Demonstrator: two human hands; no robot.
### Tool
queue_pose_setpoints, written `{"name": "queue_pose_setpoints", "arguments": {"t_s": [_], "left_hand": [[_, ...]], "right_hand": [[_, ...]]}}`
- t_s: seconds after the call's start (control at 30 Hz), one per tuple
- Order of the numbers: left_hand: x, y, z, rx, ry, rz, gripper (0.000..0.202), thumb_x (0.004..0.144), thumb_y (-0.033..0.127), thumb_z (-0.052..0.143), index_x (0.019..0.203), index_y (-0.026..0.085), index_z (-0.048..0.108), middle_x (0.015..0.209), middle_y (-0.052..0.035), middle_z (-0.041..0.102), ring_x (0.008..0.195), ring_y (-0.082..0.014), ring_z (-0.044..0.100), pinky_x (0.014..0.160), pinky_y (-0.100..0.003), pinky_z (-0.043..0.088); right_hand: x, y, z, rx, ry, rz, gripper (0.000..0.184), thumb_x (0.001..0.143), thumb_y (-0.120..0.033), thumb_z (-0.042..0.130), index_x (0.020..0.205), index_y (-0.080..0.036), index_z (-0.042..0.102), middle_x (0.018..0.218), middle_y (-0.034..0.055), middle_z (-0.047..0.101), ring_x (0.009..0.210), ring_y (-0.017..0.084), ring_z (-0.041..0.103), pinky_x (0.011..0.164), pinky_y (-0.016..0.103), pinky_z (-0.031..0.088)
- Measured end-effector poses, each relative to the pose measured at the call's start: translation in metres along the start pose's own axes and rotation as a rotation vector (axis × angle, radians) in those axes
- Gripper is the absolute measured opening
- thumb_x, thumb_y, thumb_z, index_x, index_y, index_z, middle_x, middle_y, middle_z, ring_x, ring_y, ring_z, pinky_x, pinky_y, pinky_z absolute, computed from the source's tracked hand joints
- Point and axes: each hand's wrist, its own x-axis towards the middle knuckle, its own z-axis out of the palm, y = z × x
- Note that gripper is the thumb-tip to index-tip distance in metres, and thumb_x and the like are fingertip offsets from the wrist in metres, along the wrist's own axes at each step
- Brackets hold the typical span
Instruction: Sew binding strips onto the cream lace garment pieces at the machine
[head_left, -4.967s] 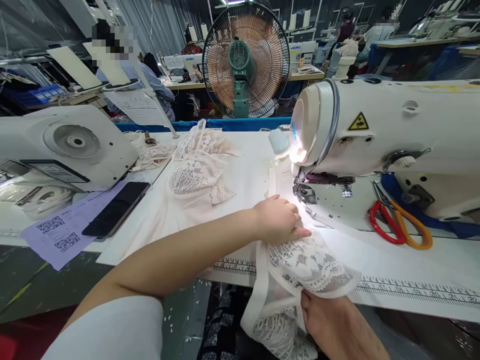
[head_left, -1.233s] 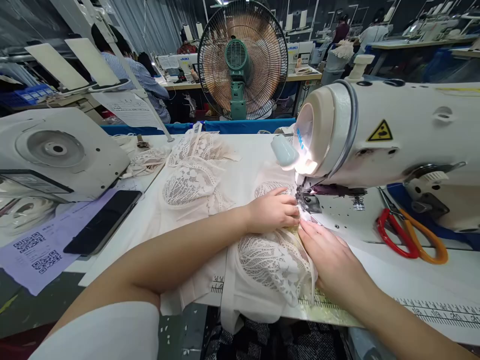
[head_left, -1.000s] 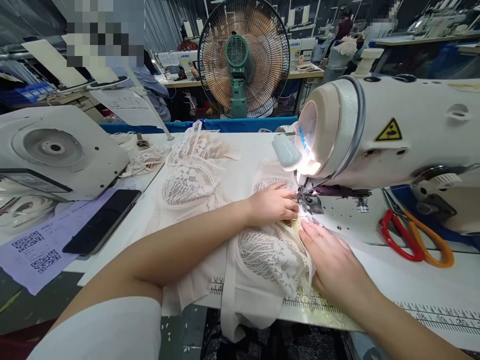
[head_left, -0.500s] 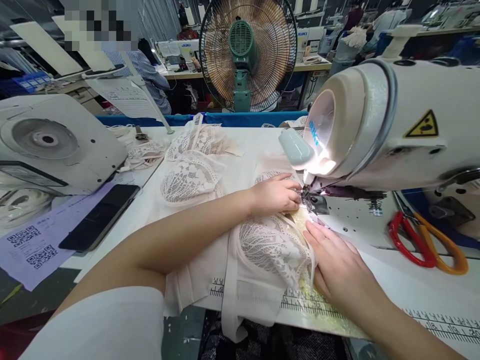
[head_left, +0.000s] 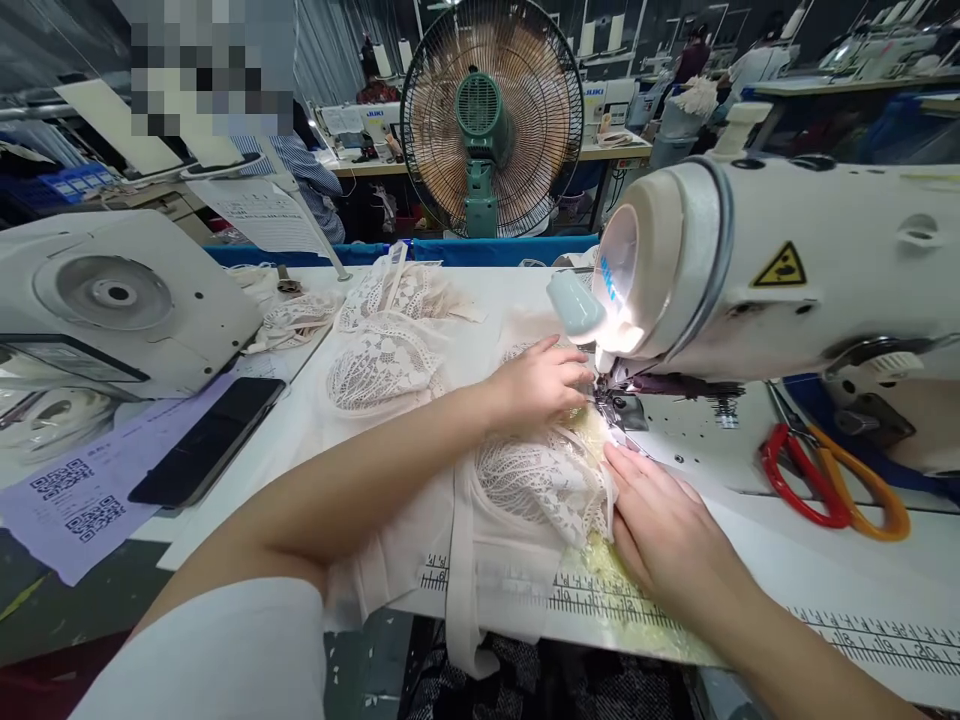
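A cream lace garment piece [head_left: 536, 478] lies on the white table [head_left: 495, 300] under the presser foot [head_left: 619, 408] of the white sewing machine [head_left: 787, 270]. My left hand [head_left: 541, 384] rests on the lace just left of the presser foot, fingers curled down and pressing the fabric. On the near side, my right hand [head_left: 667, 525] lies flat with its fingers stretched along the lace edge. A printed ruler strip [head_left: 592, 600] runs along the table's front edge, below the lace.
More lace pieces [head_left: 386, 335] are piled at mid table. A black phone [head_left: 208, 441] and a paper with QR codes [head_left: 71, 495] lie at left beside another machine [head_left: 120, 300]. Red and orange scissors [head_left: 829, 480] sit at right. Behind stands a fan [head_left: 491, 110], with people seated at far tables.
Five seconds ago my right hand was below the table edge holding the lace. It now lies on the table. The lace has been fed farther back under the presser foot.
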Motion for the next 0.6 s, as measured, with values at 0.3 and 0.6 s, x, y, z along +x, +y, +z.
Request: {"name": "queue_pose_setpoints", "arguments": {"t_s": [0.3,0.6], "left_hand": [[-0.004,0.041,-0.012,-0.478,-0.13,-0.128,0.018,0.08,0.021,0.055,0.064,0.015,0.061,0.069,-0.0031,0.06,0.066,-0.0135,0.054,0.062,-0.026,0.042],[-0.004,0.038,-0.011,-1.172,0.328,-0.504,0.032,0.077,0.033,0.052,0.052,0.016,0.041,0.051,0.0049,0.039,0.048,-0.0065,0.037,0.048,-0.021,0.03]], "right_hand": [[-0.01,0.012,-0.008,0.25,0.052,0.147,0.031,0.088,-0.028,0.038,0.098,-0.014,0.064,0.111,0.0124,0.066,0.107,0.026,0.059,0.09,0.043,0.049],[-0.019,-0.056,-0.027,0.792,-0.056,0.522,0.05,0.087,-0.047,0.041,0.131,-0.023,0.046,0.119,0.01,0.062,0.1,0.022,0.062,0.076,0.034,0.053]]}}
